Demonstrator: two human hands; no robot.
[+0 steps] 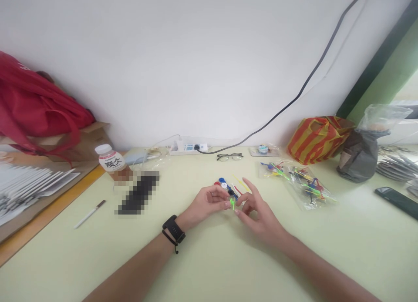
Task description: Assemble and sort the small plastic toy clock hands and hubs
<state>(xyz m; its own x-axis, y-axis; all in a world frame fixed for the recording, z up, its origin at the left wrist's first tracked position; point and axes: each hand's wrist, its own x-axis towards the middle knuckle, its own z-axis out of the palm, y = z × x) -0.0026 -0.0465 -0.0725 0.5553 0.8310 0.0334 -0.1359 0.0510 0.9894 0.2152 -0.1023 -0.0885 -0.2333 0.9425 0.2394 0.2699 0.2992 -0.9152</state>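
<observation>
My left hand (207,204) and my right hand (257,213) met over the middle of the pale green bench (209,258), fingertips almost touching. Between them I pinched a small bright green plastic piece (232,203); the thumb and forefinger of each hand were closed on it from either side, while the other fingers of my right hand were spread loosely above it. A black watch (173,229) sat on my left wrist. Just beyond my fingers, on the far side, lay a little heap of red, blue and white round pieces (222,184) with a thin yellow stick (241,183) beside them. Farther right lay clear bags of coloured sticks (298,182), spread flat on the bench. Behind those, near the wall, stood a red and yellow striped bag (316,137) and a grey bundle under clear plastic (361,156), and a dark phone (396,201) lay at the far right edge. Against the wall in the middle sat a white power strip (188,149) with a black cable (294,99) running up the wall, and a pair of glasses (229,156) lay just in front of it. To the left stood a small white bottle (111,160), with a white pen (89,214) nearer to me, and a red bag (35,104) at the far left.
</observation>
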